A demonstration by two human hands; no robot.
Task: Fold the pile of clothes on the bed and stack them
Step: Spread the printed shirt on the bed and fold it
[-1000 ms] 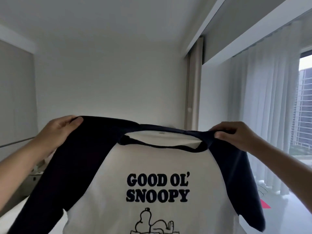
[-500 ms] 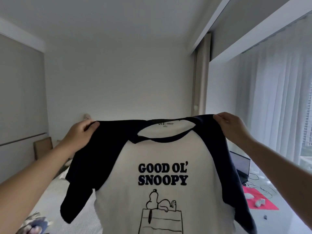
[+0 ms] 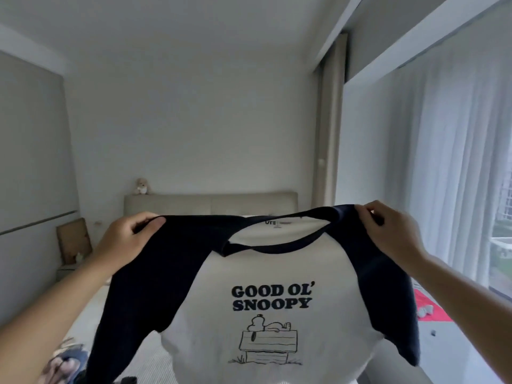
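**A:** Pale bedroom, sheer curtains (image 3: 448, 162) to the right of the bed (image 3: 133, 353), the mattress stretching away below. What's nearest?

**B:** The T-shirt (image 3: 266, 309), white body with navy raglan sleeves, printed side toward the camera, hanging in the air above the bed. The left hand (image 3: 126, 239) has thumb and curled fingers pinched on one shoulder seam; the right hand (image 3: 388, 234) pinches the other shoulder the same way. Both are closed on cloth, nothing slack.

**A:** And beyond it?

**B:** A bunched heap of other clothes (image 3: 65, 364) on the bed at the shirt's lower left, then the padded headboard (image 3: 210, 202) with a small plush toy (image 3: 141, 186) on top, then the wall.

**A:** What might go wrong?

**B:** I'd judge the sleeves the trouble. They dangle loose, so if the shirt is laid down quickly they could tuck under the body and crease the fold. It could also land partly on that heap.

**A:** Any change from a moment ago?

**B:** The shirt now sits lower, so the headboard and toy show above the collar. The hands' grips look the same.
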